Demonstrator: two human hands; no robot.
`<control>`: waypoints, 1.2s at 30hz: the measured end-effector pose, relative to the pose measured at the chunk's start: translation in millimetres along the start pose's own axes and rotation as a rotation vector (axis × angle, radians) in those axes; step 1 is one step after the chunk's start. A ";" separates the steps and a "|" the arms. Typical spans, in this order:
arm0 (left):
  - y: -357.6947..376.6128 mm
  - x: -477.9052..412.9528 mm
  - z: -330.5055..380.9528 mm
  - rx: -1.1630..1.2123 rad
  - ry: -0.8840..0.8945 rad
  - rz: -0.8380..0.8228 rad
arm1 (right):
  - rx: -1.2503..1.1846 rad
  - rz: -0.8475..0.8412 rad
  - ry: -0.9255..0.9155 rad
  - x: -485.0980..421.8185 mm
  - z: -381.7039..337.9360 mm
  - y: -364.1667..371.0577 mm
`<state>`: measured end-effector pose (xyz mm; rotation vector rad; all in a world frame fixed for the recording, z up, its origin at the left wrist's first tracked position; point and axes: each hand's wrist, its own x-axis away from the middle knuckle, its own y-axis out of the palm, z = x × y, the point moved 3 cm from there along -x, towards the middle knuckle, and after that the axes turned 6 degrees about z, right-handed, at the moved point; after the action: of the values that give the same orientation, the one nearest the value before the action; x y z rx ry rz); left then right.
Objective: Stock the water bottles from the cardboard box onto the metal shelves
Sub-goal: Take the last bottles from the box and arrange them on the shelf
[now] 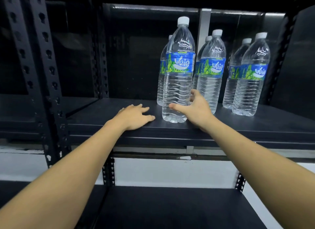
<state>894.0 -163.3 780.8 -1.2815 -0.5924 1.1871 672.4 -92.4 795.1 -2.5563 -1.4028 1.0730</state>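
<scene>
The front bottle (179, 72) stands upright on the metal shelf (102, 112), close to its near edge, at the left end of a row of bottles. The right hand (196, 111) wraps its lower body, with the thumb across the near face and the fingers curled round the right side towards the back. The left hand (134, 116) lies palm down on the bare shelf just left of the bottle's base, fingers spread and holding nothing, its fingertips near the base but apart from it. A second bottle (162, 85) stands directly behind the front one, and to the right are a middle pair (211, 70) and a right-hand pair (252, 75), each one behind the other. The cardboard box is out of view. The step looks like setting this bottle in line with the others. To do it well, the base should sit flat before the grip opens, since a tall, full bottle held low can rock. It also wants pushing a little further from the edge, level with the fronts of the other pairs, label facing out as theirs do. The fingers should come away to the right without brushing the middle pair, which stands near the knuckles. The shelf's left half is free for the next bottles, and the lower shelf (170, 208) shows none.
</scene>
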 end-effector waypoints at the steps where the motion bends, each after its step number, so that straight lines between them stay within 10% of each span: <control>1: 1.0 -0.3 1.2 -0.025 -0.013 -0.027 | -0.005 -0.009 0.005 -1.1 2.0 -1.6; 36: 3.2 -6.1 -6.2 0.020 -0.094 -0.014 | -0.014 -0.102 0.056 -94.3 51.5 34.6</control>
<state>896.3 -171.8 777.8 -1.2079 -0.6559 1.2439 634.3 -198.6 796.3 -2.4738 -1.5137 0.9726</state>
